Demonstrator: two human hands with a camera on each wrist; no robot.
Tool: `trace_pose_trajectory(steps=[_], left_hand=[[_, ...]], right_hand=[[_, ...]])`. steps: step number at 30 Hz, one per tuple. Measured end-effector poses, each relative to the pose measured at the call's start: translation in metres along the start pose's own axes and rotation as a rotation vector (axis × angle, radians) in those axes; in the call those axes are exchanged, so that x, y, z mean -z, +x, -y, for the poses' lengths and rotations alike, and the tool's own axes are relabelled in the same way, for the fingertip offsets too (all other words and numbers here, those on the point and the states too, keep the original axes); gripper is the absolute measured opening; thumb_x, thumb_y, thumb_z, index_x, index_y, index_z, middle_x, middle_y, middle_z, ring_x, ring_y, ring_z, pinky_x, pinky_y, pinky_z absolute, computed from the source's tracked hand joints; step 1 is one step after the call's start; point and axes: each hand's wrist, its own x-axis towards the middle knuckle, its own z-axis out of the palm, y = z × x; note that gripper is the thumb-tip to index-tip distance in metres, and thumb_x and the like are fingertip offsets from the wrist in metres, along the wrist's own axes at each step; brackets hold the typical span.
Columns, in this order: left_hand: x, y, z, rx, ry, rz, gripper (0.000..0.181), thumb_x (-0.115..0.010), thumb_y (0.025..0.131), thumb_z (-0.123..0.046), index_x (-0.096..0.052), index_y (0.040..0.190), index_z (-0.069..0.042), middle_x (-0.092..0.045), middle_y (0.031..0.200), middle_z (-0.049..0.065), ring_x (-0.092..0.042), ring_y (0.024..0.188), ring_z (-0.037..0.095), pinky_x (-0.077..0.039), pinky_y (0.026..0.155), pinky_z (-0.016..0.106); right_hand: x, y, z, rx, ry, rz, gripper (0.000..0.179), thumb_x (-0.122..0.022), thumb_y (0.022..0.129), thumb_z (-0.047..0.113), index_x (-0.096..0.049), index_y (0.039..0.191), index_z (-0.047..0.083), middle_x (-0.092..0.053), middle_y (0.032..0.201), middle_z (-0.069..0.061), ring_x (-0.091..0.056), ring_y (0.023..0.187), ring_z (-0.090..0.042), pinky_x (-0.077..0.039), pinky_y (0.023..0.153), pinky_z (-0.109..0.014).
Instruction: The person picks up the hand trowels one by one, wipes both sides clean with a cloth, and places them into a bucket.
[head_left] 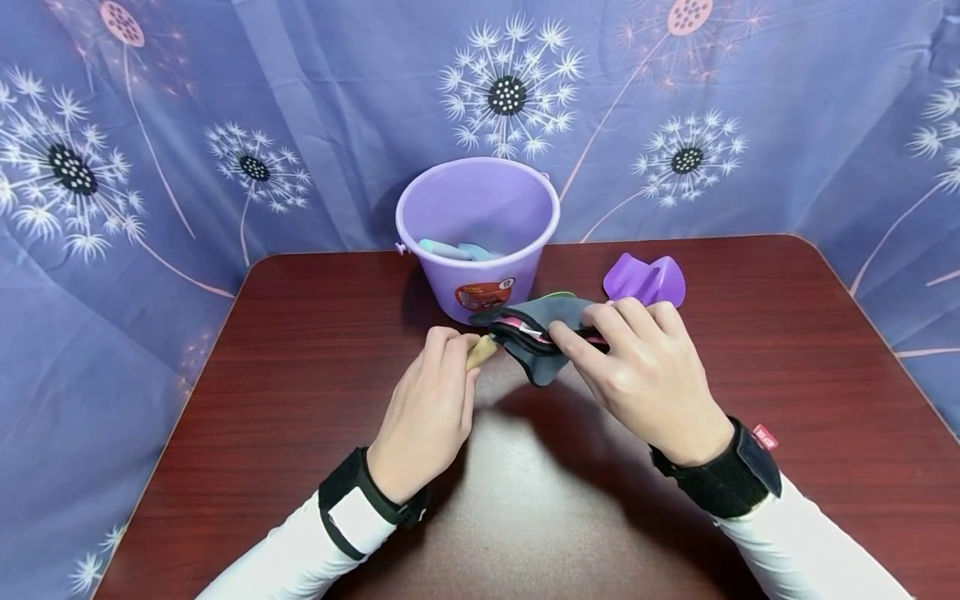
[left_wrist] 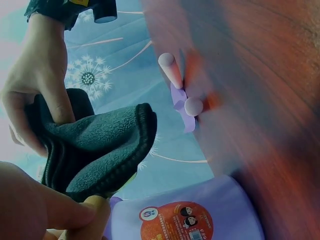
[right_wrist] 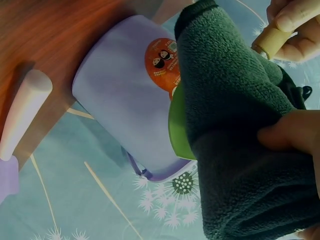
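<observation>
My left hand (head_left: 427, 408) grips the beige handle (head_left: 481, 352) of a toy tool. Its green head (right_wrist: 181, 125) shows behind the cloth in the right wrist view; most of it is hidden, so I cannot tell its exact shape. A dark grey fleece cloth (head_left: 542, 364) with black edging is folded around that head. My right hand (head_left: 645, 383) pinches the cloth between thumb and fingers, to the right of the left hand. A bit of pink and a white tag show in the fold. Both hands are above the table, in front of the bucket.
A purple bucket (head_left: 442, 287) with an orange label stands at the table's back edge, with pale blue toys (head_left: 457, 250) inside. Right of it lie purple toy tools (head_left: 647, 281); their pale handles (left_wrist: 194, 107) show in the left wrist view. A dandelion-print curtain (head_left: 337, 125) hangs behind.
</observation>
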Motion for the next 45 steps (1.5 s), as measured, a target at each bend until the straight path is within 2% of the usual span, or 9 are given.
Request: trace_pose_trajectory(steps=[12, 24, 37, 45], left_hand=[[0.003, 0.001, 0.000, 0.000, -0.015, 0.003, 0.030, -0.058, 0.096, -0.006, -0.056, 0.125, -0.001, -0.049, 0.111, 0.009, -0.056, 0.090, 0.021, -0.048, 0.077, 0.034], [0.008, 0.002, 0.000, 0.005, -0.065, -0.012, 0.027, -0.055, 0.100, -0.011, -0.056, 0.125, -0.002, -0.049, 0.112, 0.009, -0.056, 0.089, 0.019, -0.048, 0.078, 0.033], [0.012, 0.002, 0.002, 0.000, -0.103, -0.039, 0.027, -0.054, 0.099, -0.010, -0.055, 0.125, -0.002, -0.048, 0.113, 0.009, -0.055, 0.089, 0.018, -0.048, 0.077, 0.031], [0.013, 0.002, 0.002, 0.010, -0.125, -0.043, 0.027, -0.054, 0.100, -0.010, -0.055, 0.125, -0.002, -0.048, 0.114, 0.009, -0.055, 0.089, 0.017, -0.048, 0.078, 0.031]], right_hand=[[-0.003, -0.002, -0.003, -0.039, -0.006, -0.069, 0.014, -0.063, 0.092, 0.011, -0.073, 0.102, 0.012, -0.058, 0.085, -0.011, -0.049, 0.065, -0.034, -0.027, 0.052, -0.043], [-0.002, -0.006, -0.013, -0.138, -0.011, -0.081, 0.021, -0.060, 0.087, 0.013, -0.074, 0.103, 0.011, -0.060, 0.087, -0.014, -0.051, 0.067, -0.034, -0.027, 0.053, -0.046], [0.001, -0.007, -0.024, -0.231, -0.042, -0.103, 0.019, -0.060, 0.090, 0.012, -0.075, 0.101, 0.011, -0.060, 0.085, -0.013, -0.052, 0.070, -0.036, -0.028, 0.055, -0.050], [0.003, -0.010, -0.030, -0.283, -0.063, -0.096, 0.026, -0.056, 0.088, 0.012, -0.075, 0.106, 0.012, -0.059, 0.087, -0.014, -0.052, 0.071, -0.037, -0.027, 0.057, -0.052]])
